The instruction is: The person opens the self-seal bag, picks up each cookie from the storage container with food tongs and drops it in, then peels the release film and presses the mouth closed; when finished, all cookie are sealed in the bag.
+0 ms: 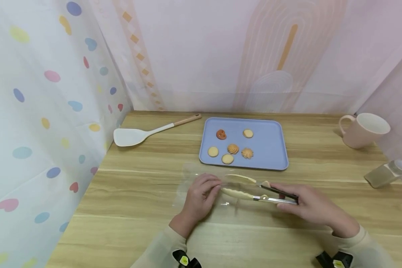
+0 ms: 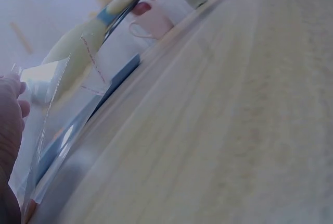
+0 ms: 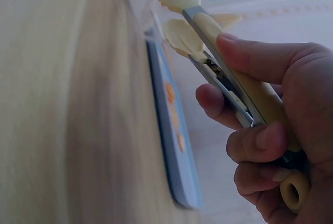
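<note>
My left hand (image 1: 201, 199) pinches the edge of a clear plastic bag (image 2: 49, 125), which spreads over the wood table in front of the tray. My right hand (image 1: 311, 203) grips a pair of cream and metal tongs (image 3: 218, 52) by the handles. The tongs' tips are spread apart, with nothing visible between them in the right wrist view. They point left and overlap the bag close to my left fingertips in the head view. Just beyond the bag, a blue tray (image 1: 268, 149) carries several cookies, among them a swirled cookie (image 1: 232, 149) and a reddish pretzel-shaped one (image 1: 221, 134).
A white spatula (image 1: 130, 137) with a wooden handle end lies left of the tray. Towards the right edge stand a pink mug (image 1: 363, 132) and a tilted-looking glass jar (image 1: 385, 174). Patterned curtains (image 1: 201, 56) enclose the table's back and sides.
</note>
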The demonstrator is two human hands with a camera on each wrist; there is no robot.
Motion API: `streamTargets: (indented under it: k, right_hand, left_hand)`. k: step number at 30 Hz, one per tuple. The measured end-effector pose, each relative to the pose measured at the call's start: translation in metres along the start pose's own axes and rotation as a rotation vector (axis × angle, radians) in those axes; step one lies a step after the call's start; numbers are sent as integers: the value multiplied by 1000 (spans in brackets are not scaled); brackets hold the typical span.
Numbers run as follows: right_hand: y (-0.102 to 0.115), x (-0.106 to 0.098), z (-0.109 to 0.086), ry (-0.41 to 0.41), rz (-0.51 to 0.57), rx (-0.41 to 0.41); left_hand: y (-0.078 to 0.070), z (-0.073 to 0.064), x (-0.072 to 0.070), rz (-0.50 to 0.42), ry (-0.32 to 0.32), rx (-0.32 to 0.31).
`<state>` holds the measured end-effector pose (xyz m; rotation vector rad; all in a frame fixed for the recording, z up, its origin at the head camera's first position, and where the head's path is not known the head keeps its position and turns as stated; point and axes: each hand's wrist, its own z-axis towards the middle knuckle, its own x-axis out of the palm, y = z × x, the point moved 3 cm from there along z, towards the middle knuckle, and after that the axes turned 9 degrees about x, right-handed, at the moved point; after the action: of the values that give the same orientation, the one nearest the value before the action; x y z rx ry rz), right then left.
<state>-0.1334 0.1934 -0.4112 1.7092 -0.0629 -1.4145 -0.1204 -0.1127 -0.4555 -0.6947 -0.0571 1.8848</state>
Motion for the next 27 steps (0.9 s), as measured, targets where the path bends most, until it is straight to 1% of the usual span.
streamTargets:
  k: [2,5,8,11,14,18,22,27]
  right_hand:
    - [-3,-9,-5,-17,-6,5]
    - [-7,-21,-10,-71,-45,9]
    - [-13,-31,-11,-122,-66,47]
    - [-21,-37,-6,-158,-101,116]
    - [-30,-40,2,-163,-143,188]
    - [-42,-42,13,-144,-167,269]
    - [-50,-41,21,-119,-174,305]
    - [-54,-41,29,-100,-157,307]
  left_hand:
    - [2,-1,-2,5,-9,-18]
    - [4,-1,-5,11,-17,-33]
    - [5,-1,-7,13,-16,-48]
    - [6,-1,-7,13,-15,-66]
    - [6,-1,-8,2,-24,-73]
    - [4,-1,-9,-6,-31,-69]
    - [3,-2,-8,-12,-28,-72]
    - [3,-2,-7,-28,-20,-76]
